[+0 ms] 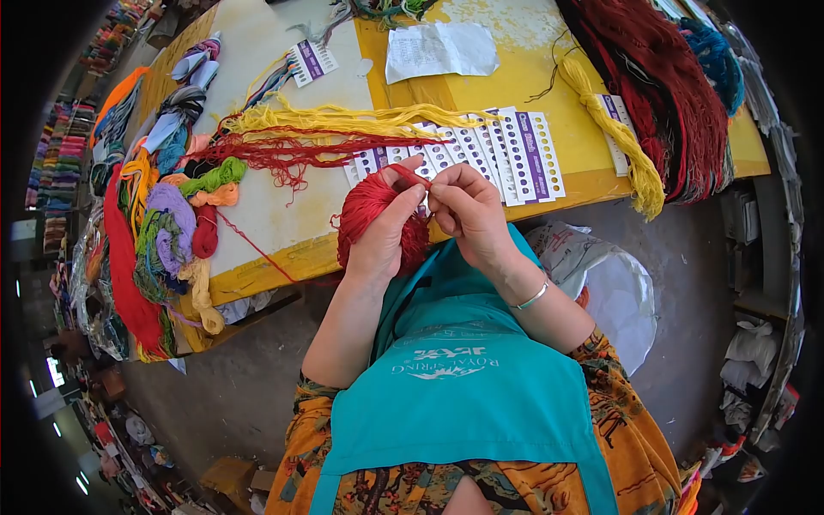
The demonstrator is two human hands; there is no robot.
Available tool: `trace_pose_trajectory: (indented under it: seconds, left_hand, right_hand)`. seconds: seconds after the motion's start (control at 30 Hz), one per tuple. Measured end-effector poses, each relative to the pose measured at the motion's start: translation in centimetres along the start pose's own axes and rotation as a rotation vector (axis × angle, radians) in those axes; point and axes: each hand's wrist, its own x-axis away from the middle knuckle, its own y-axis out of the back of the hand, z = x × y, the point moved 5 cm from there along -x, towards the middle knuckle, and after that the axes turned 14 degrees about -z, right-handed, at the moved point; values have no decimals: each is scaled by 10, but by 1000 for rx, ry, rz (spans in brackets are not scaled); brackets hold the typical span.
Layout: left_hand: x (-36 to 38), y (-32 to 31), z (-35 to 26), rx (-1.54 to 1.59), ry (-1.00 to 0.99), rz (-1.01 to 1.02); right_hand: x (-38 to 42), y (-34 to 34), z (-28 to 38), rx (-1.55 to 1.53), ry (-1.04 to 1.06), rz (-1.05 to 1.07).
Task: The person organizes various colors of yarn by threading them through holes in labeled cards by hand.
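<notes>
Red embroidery thread, bunched into a thick skein [360, 206], hangs over the back of my left hand [388, 225]. My left thumb and fingers are closed on its upper end, just off the table's front edge. My right hand [470, 210] pinches a strand of the same red thread, close beside the left fingertips. Behind both hands lie white and purple cards with punched holes [524, 159], fanned out in a row. Loose yellow thread [343, 118] and red thread [300, 148] stretch across the table onto these cards.
Coloured skeins [172, 223] pile up on the table's left end. A yellow skein [620, 133] and a dark red bundle [661, 86] hang over the right edge. A paper slip [440, 51] lies at the back. A white plastic bag [618, 283] stands below, right.
</notes>
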Motion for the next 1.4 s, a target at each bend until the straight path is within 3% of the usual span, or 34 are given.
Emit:
trace_pose_trajectory:
  seconds: [0.63,0.73,0.8,0.83,0.87,0.93,0.97,1.03,1.07,1.13,1.17,1.23,1.27,1.33,1.4]
  left_hand:
    - [-1,-1,0,10,-14,-23]
    - [-7,6,3,65,57,83]
    - [-3,6,-4,79,88,134]
    - [2,0,-10,92,120,184]
    - [6,-3,-14,47,137,142]
    - [9,8,-15,-215,163,210]
    - [12,10,-18,-244,165,262]
    - [9,46,-24,332,402,598]
    - [7,50,-41,602,349,734]
    - [18,64,-73,865,264,436]
    - [23,82,-84,933,196,377]
    - [33,120,-101,879,44,248]
    - [40,135,-105,852,31,239]
    - [52,186,-112,787,-61,-13]
    - [58,259,-124,744,-126,-160]
  right_hand:
    - [-4,4,0,-42,49,-42]
    - [-3,5,5,-185,-86,-41]
    - [0,3,8,85,-171,35]
    - [3,-1,17,292,-19,51]
    - [2,2,17,293,-18,52]
    - [6,1,35,711,371,129]
    - [10,8,40,664,221,113]
    - [12,20,47,232,225,112]
    - [14,26,49,-54,124,132]
    - [22,35,58,-498,-39,136]
    - [26,51,53,-683,-132,-24]
    - [28,84,56,-778,-165,180]
    - [31,106,57,-688,-128,39]
    - [35,161,69,-472,21,-125]
    - [40,257,86,-294,170,-442]
